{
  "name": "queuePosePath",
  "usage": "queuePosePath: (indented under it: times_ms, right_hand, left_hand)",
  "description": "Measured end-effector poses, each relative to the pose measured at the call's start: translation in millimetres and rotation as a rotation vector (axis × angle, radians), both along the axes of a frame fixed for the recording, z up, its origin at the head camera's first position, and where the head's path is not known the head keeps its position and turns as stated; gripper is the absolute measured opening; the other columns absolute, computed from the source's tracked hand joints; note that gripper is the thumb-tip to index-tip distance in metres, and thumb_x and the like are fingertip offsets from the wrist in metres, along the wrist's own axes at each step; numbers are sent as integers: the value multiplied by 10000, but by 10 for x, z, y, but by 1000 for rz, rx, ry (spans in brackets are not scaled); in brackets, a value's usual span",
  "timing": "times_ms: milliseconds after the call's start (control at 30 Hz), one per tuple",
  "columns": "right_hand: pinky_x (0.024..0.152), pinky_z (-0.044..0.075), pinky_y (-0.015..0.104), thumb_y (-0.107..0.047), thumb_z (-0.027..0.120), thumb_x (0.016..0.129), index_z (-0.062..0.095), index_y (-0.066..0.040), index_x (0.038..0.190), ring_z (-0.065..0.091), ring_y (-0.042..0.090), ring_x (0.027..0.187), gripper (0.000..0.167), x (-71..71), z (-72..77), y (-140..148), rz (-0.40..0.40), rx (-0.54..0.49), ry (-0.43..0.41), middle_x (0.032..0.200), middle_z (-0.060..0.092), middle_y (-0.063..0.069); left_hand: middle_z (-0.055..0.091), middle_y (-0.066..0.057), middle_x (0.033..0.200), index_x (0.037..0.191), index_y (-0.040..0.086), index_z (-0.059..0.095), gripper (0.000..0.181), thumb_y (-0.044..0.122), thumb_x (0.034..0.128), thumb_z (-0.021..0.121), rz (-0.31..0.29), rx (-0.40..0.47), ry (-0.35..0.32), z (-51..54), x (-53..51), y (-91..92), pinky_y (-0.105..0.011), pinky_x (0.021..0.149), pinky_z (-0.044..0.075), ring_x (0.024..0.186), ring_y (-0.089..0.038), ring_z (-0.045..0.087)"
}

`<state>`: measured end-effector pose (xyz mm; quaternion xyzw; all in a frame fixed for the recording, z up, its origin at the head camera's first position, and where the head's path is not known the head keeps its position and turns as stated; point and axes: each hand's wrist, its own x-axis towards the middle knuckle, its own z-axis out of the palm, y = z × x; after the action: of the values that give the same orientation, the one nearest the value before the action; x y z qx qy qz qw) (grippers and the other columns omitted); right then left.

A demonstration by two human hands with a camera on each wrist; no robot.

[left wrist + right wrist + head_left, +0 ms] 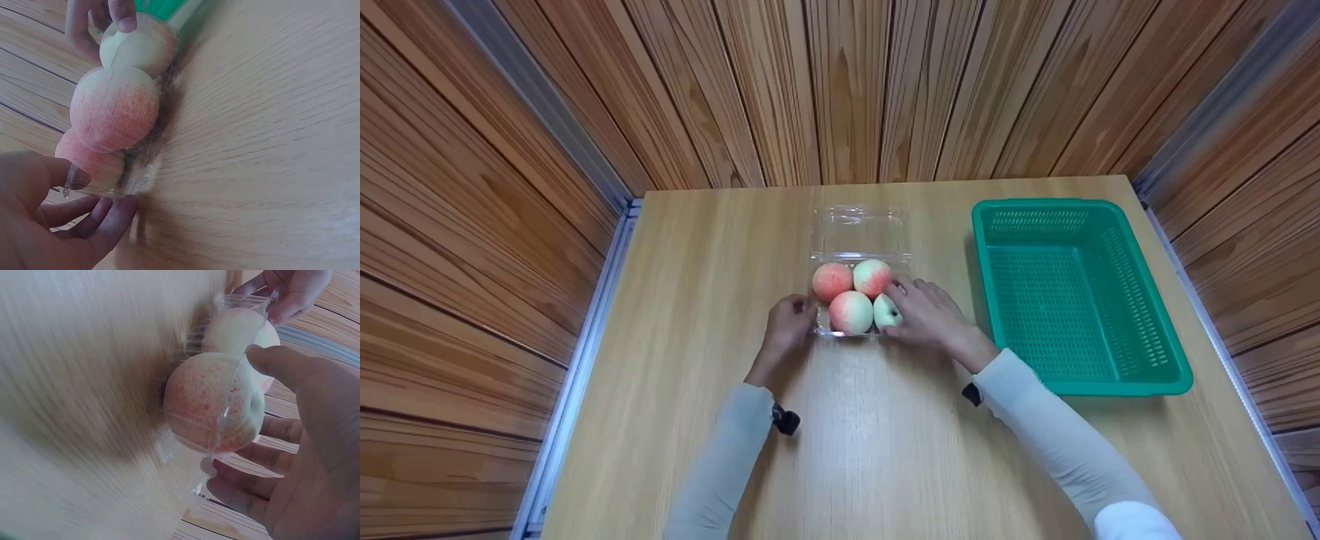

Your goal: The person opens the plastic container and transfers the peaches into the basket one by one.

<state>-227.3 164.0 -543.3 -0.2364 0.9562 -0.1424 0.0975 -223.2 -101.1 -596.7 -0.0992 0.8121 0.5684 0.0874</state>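
Left-hand grip (790, 322) pinches the clear container (840, 334) on the tabletop (870, 457) while the right-hand grip (930, 315) curls round its right front peach (886, 313), so uneven squeezing might flex the thin plastic and dislodge that peach.

Pale wood-grain tabletop (697, 300), bright sheen near its front middle. Brown wood-plank walls (847, 90) stand behind it and at both sides. Straight grey metal strips (574, 375) run along its left and right edges.
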Motion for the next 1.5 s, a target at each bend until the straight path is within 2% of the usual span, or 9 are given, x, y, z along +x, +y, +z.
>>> queuePosePath:
  times_ms: [200,433,700,800,1000,1267,1500]
  right_hand:
    - [1239,314,665,-435,839,901,478,-151,1542,483,430,1463,788,-11,-39,-43,-34,-10,-26,1670,395,156]
    - [1217,357,639,-481,827,905,472,-115,1484,562,423,1381,772,-25,-92,-91,-32,28,23,1550,540,184]
    - [1253,267,684,-457,826,914,447,-95,1501,508,458,1455,787,-38,-96,-127,-53,54,7,1533,559,231]
    - [1248,286,675,-459,825,911,450,-92,1492,531,457,1432,783,-42,-90,-132,-51,60,15,1525,568,225]
    - [1209,357,629,-477,839,881,467,-88,1462,609,453,1323,792,-54,-88,-135,-51,73,41,1485,603,200]
    - [1235,311,634,-475,847,874,467,-106,1463,591,448,1323,792,-57,-93,-136,-59,41,27,1495,588,189]
    - [1225,320,637,-463,854,871,472,-110,1469,580,443,1314,793,-51,-96,-120,-54,17,30,1494,586,190]
  left_hand:
    - [596,-52,881,1168,-24,668,203,124,1040,611,2,8,-25,6,-2,-8,-245,582,449,721,-160,560]
    - [605,-54,870,1150,-22,668,189,117,1038,606,5,7,-10,6,9,-9,-249,589,455,724,-164,566]
    - [609,-64,896,1156,-19,667,198,123,1032,607,4,-1,-5,7,18,3,-254,615,464,757,-174,576]
    - [613,-63,893,1164,-11,671,199,125,1032,613,6,-6,-7,4,19,9,-253,608,464,753,-175,579]
    - [584,-36,815,1053,-15,682,163,137,1036,624,17,-38,31,-13,-4,27,-241,587,429,711,-160,546]
    - [581,-33,817,1028,-6,668,130,118,1024,627,17,-16,34,7,15,15,-241,594,439,713,-161,549]
    - [585,-35,829,1027,-2,654,100,90,1007,622,16,1,32,-7,8,8,-238,594,443,716,-152,557]
